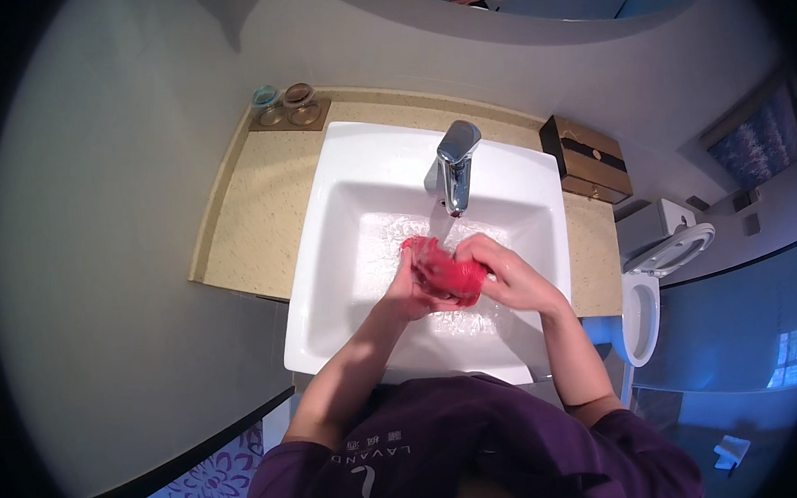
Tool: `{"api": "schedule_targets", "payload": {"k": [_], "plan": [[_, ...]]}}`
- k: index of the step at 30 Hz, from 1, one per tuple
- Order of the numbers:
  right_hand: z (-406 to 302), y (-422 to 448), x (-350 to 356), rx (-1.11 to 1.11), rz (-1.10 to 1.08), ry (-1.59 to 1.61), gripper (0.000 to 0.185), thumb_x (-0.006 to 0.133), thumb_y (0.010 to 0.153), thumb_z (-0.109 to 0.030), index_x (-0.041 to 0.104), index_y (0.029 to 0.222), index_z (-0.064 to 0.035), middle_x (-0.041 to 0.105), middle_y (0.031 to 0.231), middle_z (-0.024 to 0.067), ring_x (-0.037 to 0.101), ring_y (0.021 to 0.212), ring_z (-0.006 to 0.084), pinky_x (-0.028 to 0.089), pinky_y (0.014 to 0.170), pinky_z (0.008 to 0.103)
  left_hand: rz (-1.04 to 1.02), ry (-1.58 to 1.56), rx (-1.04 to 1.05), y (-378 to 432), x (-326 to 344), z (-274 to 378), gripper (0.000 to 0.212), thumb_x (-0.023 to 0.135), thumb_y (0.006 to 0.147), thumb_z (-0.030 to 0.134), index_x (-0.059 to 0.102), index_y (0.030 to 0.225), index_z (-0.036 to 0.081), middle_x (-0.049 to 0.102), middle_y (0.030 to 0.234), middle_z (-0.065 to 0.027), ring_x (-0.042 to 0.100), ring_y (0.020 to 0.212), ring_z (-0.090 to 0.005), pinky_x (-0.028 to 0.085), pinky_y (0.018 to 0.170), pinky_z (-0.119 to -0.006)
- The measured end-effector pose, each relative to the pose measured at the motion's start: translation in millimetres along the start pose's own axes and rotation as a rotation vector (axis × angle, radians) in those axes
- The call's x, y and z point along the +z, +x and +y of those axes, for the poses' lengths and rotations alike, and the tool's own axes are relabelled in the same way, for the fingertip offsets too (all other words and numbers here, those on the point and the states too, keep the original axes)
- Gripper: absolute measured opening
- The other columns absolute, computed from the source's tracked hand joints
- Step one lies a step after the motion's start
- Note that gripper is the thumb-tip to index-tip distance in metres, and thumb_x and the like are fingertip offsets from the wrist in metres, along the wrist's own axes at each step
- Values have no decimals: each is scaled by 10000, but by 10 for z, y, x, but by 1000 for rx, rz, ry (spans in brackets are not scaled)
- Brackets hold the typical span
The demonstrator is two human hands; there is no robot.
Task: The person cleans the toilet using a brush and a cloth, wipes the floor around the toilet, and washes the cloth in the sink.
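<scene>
A wet red cloth [450,273] is bunched between my two hands over the white washbasin [317,253]. My left hand [418,292] cups it from below and the left side. The fingers of my right hand [508,274] grip its right end. Water runs from the chrome faucet [458,165] onto the cloth and ripples over the basin's floor. Part of my left hand's fingers is hidden under the cloth.
Two glasses with lids [284,106] stand on a small tray at the counter's back left. A brown box [590,158] sits right of the basin on the beige counter [254,202]. A toilet [642,317] stands further right.
</scene>
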State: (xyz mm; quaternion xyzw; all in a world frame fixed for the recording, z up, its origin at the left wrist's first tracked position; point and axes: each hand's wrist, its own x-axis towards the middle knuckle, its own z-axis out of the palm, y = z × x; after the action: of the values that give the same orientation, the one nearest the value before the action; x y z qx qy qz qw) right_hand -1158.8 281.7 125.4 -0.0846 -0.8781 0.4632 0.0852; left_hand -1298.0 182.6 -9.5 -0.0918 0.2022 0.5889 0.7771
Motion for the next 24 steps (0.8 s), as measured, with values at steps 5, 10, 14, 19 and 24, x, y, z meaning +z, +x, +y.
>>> {"api": "schedule_targets", "payload": {"k": [5,10,14,19,24], "plan": [[-475,-196,-22,-240,-276,169,97,592,748,-38,550,829,-6,548,954,121,537,940,288,426,817,326,-139,103,124,110,-51,-275,616,291,902,534,428,1211,19,520,1143,-133,513,1049,-252,397,943,-366],[-121,-260,-228,-198,118,556,132,620,746,-71,568,857,-21,561,940,96,575,871,210,460,780,319,-328,143,183,247,-193,-476,339,386,933,368,508,1057,78,576,1009,-69,564,937,-182,435,886,-343],[785,-235,-114,569,488,819,253,526,841,-194,552,1052,-56,600,895,35,596,788,119,488,709,261,-402,92,232,-143,509,-384,423,408,918,392,455,1199,79,528,1169,-80,505,1101,-210,367,999,-391],[1174,-364,714,453,491,1416,474,425,894,-447,474,1203,-90,555,1123,94,548,1011,200,459,860,341,-507,-214,108,-128,560,-316,392,377,919,387,491,1159,99,544,1137,-41,518,1055,-161,403,916,-327],[854,-138,671,78,481,1707,571,349,902,-519,409,1274,-90,484,1239,112,466,1127,292,399,943,437,-573,-294,-29,-187,756,-396,383,467,864,359,493,1169,129,535,1160,-17,510,1052,-158,401,908,-327]]}}
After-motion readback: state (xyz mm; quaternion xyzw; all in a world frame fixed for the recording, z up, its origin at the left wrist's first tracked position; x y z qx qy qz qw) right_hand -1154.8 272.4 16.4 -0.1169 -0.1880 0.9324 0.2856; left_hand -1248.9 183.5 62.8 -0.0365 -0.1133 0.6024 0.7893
